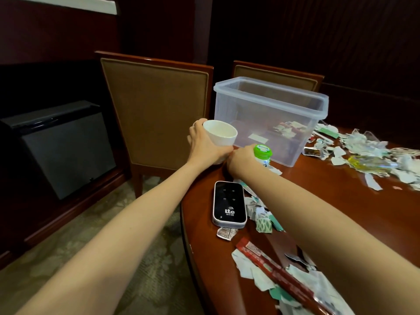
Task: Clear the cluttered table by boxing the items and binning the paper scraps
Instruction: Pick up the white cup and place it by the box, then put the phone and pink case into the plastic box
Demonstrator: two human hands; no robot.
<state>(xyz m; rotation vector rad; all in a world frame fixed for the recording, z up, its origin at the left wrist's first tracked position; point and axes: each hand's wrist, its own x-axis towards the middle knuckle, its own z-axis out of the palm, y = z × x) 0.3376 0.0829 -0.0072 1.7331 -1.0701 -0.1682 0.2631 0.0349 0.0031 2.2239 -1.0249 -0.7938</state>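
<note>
1. Two bare hands reach forward over the left end of the dark wooden table [318, 196], close enough that they touch.
2. The left hand [204, 144] wraps its fingers and thumb round the side of a white cup [221, 134]. The cup is upright with its mouth open, at the table's left edge and just in front of the clear plastic box [250, 110]. The hand hides the base, so whether the cup rests on the table cannot be told.
3. The right hand [242, 159], its back to the camera, is curled round a small green-capped bottle [263, 152]. The bottle stands upright just beside the box's near corner.
4. The box sits open-topped on the table, with a few paper scraps [287, 129] lying on its floor.
5. An LTE wifi router [229, 204], black-faced with a white rim, lies flat near the table edge, between the two forearms.
6. Torn paper [261, 212] lies beside the router on its right, and one scrap pokes out from under its near end.
7. A red wrapper strip [272, 269] lies among more torn white and green paper at the near right.
8. A larger heap of scraps and clear wrappers [368, 153] spreads to the right of the box.
9. Two upholstered chairs [156, 110] [277, 75] stand behind the table, one left of the box and one behind it.
10. A black cabinet [61, 144] sits against the wall at the left, above patterned carpet [136, 258].
</note>
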